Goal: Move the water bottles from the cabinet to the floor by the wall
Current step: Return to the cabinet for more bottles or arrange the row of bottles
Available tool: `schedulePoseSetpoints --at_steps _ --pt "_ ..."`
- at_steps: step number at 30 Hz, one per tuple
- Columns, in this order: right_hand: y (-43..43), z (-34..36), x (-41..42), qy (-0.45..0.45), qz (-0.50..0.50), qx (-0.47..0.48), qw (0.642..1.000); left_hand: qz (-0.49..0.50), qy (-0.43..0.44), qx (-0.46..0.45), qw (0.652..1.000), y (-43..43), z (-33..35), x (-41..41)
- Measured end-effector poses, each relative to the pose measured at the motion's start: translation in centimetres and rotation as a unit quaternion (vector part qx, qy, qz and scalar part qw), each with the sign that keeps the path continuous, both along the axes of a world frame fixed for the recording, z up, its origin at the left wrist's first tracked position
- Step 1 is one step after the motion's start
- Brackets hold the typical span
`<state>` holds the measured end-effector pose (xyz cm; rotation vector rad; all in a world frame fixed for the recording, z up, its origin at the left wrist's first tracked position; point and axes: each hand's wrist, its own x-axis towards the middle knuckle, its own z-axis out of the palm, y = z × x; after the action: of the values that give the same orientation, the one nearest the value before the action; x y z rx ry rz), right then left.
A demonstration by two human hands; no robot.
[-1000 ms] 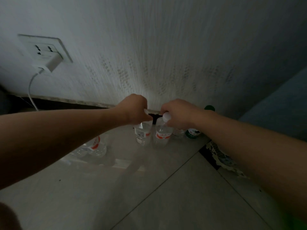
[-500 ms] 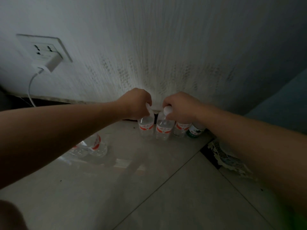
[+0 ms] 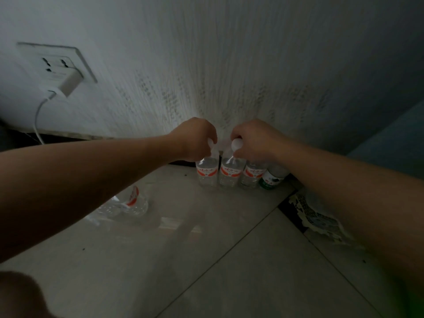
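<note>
My left hand [image 3: 197, 141] pinches the leftmost clear red-labelled plastic bottle [image 3: 207, 172] by its cap; my right hand [image 3: 254, 140] pinches the adjacent clear red-labelled bottle [image 3: 230, 173] likewise, both upright on the grey tiled floor [image 3: 183, 260].

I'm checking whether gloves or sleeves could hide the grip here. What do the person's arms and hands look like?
Both forearms are bare up to the frame edge: no sleeves show. The left hand and right hand wear no gloves, and no rings, watch or wristband are visible. The dim light hides finer detail.
</note>
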<state>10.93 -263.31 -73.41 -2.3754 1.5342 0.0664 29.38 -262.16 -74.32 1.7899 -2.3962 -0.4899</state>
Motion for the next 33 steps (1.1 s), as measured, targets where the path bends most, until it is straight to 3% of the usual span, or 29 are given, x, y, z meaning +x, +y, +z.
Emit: schedulePoseSetpoints --at_steps 33 --pt "-1.5 -1.5 -0.6 -0.018 -0.010 -0.016 1.000 -0.029 0.013 -0.022 0.999 -1.1 -1.1 -0.5"
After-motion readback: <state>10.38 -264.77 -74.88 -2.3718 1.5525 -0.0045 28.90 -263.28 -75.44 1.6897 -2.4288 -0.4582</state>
